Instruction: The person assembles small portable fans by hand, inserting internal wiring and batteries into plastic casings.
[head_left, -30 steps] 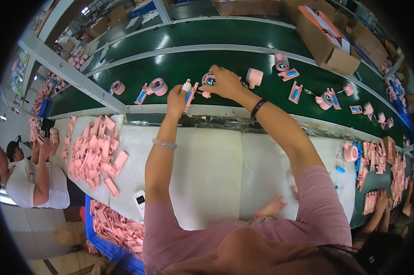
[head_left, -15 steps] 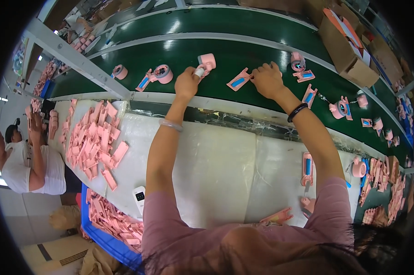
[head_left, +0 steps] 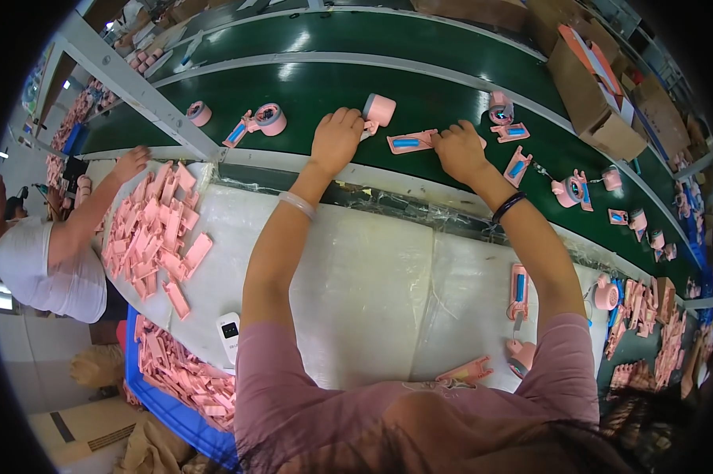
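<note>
Apparently positioning, your right hand (head_left: 460, 154) pinches the long pink plastic shell (head_left: 424, 141). Your left hand (head_left: 336, 142) hides its grip; the next move calls for steadiness.

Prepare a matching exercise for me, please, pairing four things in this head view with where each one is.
Things:
1. Left hand
2. Right hand
3. White handheld device
4. Blue plastic bin

Places:
A. At the right end of a pink handle piece bearing a blue cylinder
B. At lower left, holding a heap of pink parts
C. Just left of a pink housing whose grey rim faces left
D. On the pale worktop, by the left sleeve

Pairs: 1-C, 2-A, 3-D, 4-B
</note>
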A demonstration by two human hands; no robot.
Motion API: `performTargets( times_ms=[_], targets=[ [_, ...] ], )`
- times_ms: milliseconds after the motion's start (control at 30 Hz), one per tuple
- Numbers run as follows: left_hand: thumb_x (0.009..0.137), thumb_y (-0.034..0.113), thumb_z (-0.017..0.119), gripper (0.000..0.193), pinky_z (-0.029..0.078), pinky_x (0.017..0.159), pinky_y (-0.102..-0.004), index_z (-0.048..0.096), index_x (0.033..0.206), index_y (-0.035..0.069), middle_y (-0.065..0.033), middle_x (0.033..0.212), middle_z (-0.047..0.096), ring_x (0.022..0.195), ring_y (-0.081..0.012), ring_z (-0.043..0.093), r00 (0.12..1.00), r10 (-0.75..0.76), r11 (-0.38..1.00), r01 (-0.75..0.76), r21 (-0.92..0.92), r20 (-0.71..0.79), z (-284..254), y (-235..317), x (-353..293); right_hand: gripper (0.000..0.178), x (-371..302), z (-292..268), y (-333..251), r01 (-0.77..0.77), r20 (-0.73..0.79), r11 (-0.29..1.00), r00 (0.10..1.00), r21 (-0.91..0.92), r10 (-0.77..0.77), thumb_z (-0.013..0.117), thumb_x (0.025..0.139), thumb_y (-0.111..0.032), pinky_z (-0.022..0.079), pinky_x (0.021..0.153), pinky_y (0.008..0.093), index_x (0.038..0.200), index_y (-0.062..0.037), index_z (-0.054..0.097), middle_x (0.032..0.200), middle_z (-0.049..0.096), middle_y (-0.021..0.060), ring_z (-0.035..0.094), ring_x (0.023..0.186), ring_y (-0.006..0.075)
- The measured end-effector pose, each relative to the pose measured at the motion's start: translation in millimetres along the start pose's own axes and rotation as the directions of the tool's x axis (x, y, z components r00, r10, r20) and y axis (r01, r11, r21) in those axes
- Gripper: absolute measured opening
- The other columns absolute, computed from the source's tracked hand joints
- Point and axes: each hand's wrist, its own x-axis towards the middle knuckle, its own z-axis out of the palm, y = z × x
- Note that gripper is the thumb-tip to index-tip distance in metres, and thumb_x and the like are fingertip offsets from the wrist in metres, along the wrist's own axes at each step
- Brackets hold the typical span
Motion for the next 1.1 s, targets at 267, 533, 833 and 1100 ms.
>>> performTargets(
  times_ms=[267, 533, 833, 1100],
  targets=[
    [0.075, 0.014, 0.058, 0.018, 0.047, 0.080, -0.0353, 0.060, 0.092, 0.007, -0.0057, 0.110, 0.058, 0.102, -0.0210, 0.054, 0.996, 0.079, 0.996, -0.078, -0.033, 0.041, -7, 27, 5, 0.010, -11, -7, 1, -0.048, 0.003, 0.995, 0.999, 0.090, 0.048, 0.057, 0.073, -0.008, 0.042, 0.078, 0.0376, 0.082, -0.0078, 0.061, 0.071, 0.064, 0.0083, 0.062, 0.073, 0.0245],
    [0.076, 0.020, 0.065, 0.021, 0.048, 0.077, -0.0368, 0.061, 0.089, 0.005, -0.0046, 0.111, 0.058, 0.100, -0.0238, 0.056, 0.953, -0.282, 0.947, 0.296, -0.127, 0.112, -9, 25, 5, 0.017, -15, -31, -2, -0.057, -0.110, 0.960, 0.990, 0.272, 0.090, 0.057, 0.074, -0.005, 0.043, 0.081, 0.0381, 0.091, -0.0087, 0.058, 0.078, 0.064, 0.0085, 0.062, 0.079, 0.0261],
    [0.089, 0.029, 0.055, 0.040, 0.047, 0.080, -0.0288, 0.054, 0.115, -0.001, -0.0095, 0.100, 0.062, 0.090, -0.0165, 0.059, 0.762, -0.089, -0.241, 0.609, -0.756, 0.642, -92, 95, 36, 0.025, -61, -108, -27, 0.067, -0.250, 0.649, 0.949, 0.758, 0.193, 0.054, 0.080, 0.004, 0.047, 0.074, 0.0359, 0.105, -0.0016, 0.052, 0.093, 0.056, 0.0156, 0.058, 0.086, 0.0325],
    [0.082, 0.020, 0.067, 0.040, 0.047, 0.055, -0.0228, 0.051, 0.113, -0.001, -0.0051, 0.085, 0.060, 0.064, -0.0094, 0.059, 0.571, 0.272, -0.267, 0.818, -0.509, 0.775, -148, 166, 7, 0.029, -136, -149, -61, 0.054, -0.205, 0.671, 0.968, 0.740, 0.149, 0.061, 0.082, -0.013, 0.046, 0.074, 0.0401, 0.108, -0.0064, 0.052, 0.094, 0.060, 0.0106, 0.058, 0.084, 0.0309]
  ],
)
